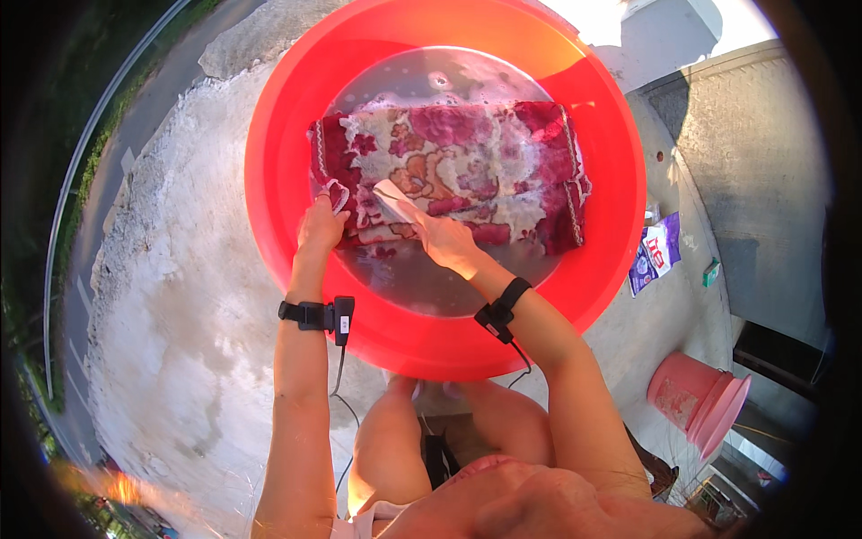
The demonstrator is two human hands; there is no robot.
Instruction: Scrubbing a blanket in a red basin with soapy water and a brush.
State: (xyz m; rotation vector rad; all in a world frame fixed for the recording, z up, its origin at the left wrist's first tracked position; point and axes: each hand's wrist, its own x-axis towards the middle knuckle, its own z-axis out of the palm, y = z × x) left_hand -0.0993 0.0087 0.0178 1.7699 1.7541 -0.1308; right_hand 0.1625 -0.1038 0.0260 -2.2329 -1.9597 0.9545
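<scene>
A red plastic tub [283, 162] stands before me with murky, sudsy water [465, 283] in it. Across the water lies a wet, folded floral mat [417, 168], dark red at its ends and cream, pink and orange in the middle. My left hand [318, 228] grips the mat's near left edge, where white trim is bunched at the fingers. In my right hand [446, 241] is a pale, flat-backed brush [397, 200], held slanting over the left part of the mat. The brush's underside is mostly hidden.
Right of the tub, a purple-and-white detergent bag [654, 252] and a small green box [711, 272] lie on the concrete floor [182, 290]. A pink bucket [693, 401] stands at lower right. Cabled black devices [342, 320] are strapped to both wrists.
</scene>
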